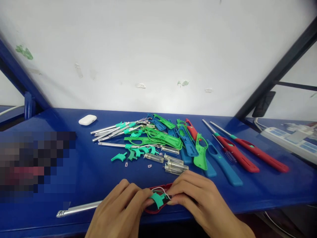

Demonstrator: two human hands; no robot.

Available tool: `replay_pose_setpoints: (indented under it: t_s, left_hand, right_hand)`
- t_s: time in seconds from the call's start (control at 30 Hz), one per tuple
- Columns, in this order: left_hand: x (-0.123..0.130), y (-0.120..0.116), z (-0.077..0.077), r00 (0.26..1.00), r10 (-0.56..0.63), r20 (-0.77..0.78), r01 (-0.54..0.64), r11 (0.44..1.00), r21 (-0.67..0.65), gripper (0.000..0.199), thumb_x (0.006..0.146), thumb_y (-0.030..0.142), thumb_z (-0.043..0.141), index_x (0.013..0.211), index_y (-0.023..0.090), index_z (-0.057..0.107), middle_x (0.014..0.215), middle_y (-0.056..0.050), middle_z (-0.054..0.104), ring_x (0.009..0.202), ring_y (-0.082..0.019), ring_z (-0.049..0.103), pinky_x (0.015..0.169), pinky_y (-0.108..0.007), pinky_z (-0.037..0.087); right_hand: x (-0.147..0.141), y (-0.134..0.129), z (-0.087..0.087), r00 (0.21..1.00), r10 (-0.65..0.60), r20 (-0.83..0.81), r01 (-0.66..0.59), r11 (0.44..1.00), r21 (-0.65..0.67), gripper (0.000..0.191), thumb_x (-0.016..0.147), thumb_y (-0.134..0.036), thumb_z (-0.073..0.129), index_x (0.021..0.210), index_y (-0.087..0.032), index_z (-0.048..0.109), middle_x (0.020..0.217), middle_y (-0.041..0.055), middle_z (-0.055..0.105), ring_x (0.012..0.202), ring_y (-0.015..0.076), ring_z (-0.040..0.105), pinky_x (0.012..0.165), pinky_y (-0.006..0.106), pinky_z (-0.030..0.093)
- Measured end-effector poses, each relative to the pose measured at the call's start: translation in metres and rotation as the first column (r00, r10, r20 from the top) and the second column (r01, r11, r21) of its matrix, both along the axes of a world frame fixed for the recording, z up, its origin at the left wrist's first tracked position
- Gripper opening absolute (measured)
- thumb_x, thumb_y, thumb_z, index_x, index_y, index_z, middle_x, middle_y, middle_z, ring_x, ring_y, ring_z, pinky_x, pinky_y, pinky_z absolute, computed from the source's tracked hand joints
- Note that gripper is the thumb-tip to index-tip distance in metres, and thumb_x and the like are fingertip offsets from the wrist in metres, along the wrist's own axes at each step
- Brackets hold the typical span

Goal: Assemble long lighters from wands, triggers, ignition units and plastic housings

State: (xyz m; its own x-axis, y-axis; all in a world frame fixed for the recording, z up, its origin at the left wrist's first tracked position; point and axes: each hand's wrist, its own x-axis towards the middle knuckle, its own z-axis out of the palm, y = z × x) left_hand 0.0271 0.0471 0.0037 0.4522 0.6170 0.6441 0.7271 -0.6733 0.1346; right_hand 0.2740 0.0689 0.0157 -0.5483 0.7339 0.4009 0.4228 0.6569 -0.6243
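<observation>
Red shell (151, 211) between both hands (119, 206) (199, 195) has green trigger (158, 200) across it.

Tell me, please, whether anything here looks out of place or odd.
The smooth, white, rounded case on the blue tabletop, back left, seems out of place, unlike the silver metal tubes nearby. Ragged green patches also mar the white wall.

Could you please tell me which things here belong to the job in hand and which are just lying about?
Likely the job's: red shell, green trigger, metal tube, loose triggers, clear tanks, green shells.

Probably just lying about: white case, power strip.
</observation>
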Motion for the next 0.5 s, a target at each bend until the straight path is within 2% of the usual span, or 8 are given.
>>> replay_pose_setpoints:
  t_s: [0.13,0.3,0.5]
  left_hand:
    - [0.0025,-0.0011,-0.0021,0.999,0.015,0.032,-0.015,1.0,0.001,0.026,0.103,0.008,0.043,0.102,0.024,0.063,0.072,0.005,0.063,0.061,-0.013,0.057,0.067,-0.026,0.052]
    - [0.0029,-0.0012,-0.0045,0.999,0.014,0.037,-0.013,1.0,-0.01,0.031,0.1,0.004,0.043,0.102,0.024,0.065,0.074,0.005,0.065,0.063,-0.013,0.058,0.07,-0.025,0.052]
    - [0.0031,-0.0034,-0.0076,0.999,0.026,0.042,-0.025,0.999,-0.027,0.032,0.098,0.002,0.043,0.1,0.024,0.067,0.075,0.004,0.066,0.064,-0.013,0.058,0.072,-0.027,0.052]
  right_hand:
    - [-0.0009,0.0012,0.002,1.0,-0.01,-0.024,0.009,0.999,-0.039,0.009,0.105,-0.026,0.064,0.103,-0.025,0.073,0.094,-0.0039,0.075,0.087,0.0116,0.069,0.08,0.022,0.051]
    - [0.001,0.0019,0.0011,1.0,0.013,0.008,-0.012,0.997,-0.07,0.009,0.106,-0.024,0.063,0.102,-0.025,0.071,0.096,-0.0039,0.074,0.089,0.0126,0.066,0.082,0.024,0.049]
    - [0.0021,-0.0001,0.0034,0.998,0.038,0.043,-0.036,0.999,-0.04,0.015,0.107,-0.017,0.059,0.102,-0.024,0.07,0.098,-0.0028,0.074,0.09,0.013,0.065,0.083,0.025,0.049]
